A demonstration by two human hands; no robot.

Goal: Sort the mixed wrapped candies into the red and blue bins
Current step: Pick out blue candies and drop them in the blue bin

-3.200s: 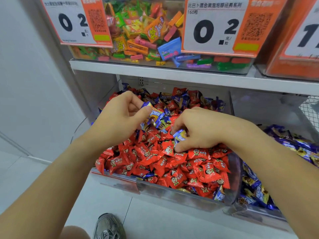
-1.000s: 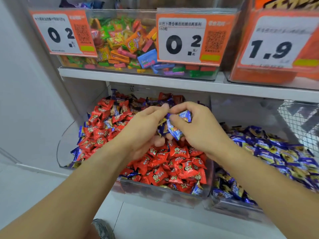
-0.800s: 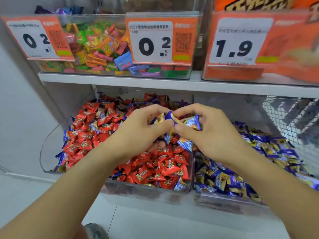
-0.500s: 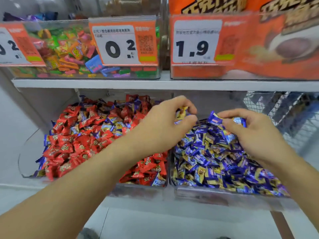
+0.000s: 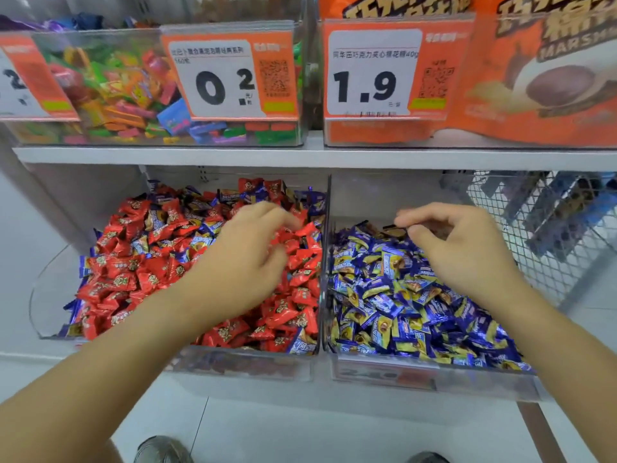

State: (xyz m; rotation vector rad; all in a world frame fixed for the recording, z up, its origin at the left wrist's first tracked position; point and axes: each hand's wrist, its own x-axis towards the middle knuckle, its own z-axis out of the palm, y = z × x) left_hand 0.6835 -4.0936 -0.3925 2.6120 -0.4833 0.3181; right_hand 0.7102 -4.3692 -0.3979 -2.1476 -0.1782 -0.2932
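Observation:
Two clear bins stand side by side on the lower shelf. The left bin (image 5: 247, 367) holds red wrapped candies (image 5: 133, 262) with blue ones (image 5: 200, 240) mixed in, mostly toward the back. The right bin (image 5: 434, 377) holds blue and yellow wrapped candies (image 5: 400, 312). My left hand (image 5: 247, 259) hovers over the right half of the red pile, blurred, fingers loosely curled, with no candy visible in it. My right hand (image 5: 464, 252) hangs over the back of the blue pile, thumb and fingers loosely curved with nothing between them.
A white shelf (image 5: 300, 157) runs just above the bins. It carries a clear box of coloured gum (image 5: 117, 95), orange price tags and an orange marshmallow box (image 5: 534, 78). A wire mesh basket (image 5: 534, 228) stands at the right. Shoes (image 5: 160, 449) show below on the white floor.
Both hands carried blue candies from the red bin to the blue bin. The right hand has let its candies go there; the left hand has swung back over the red pile.

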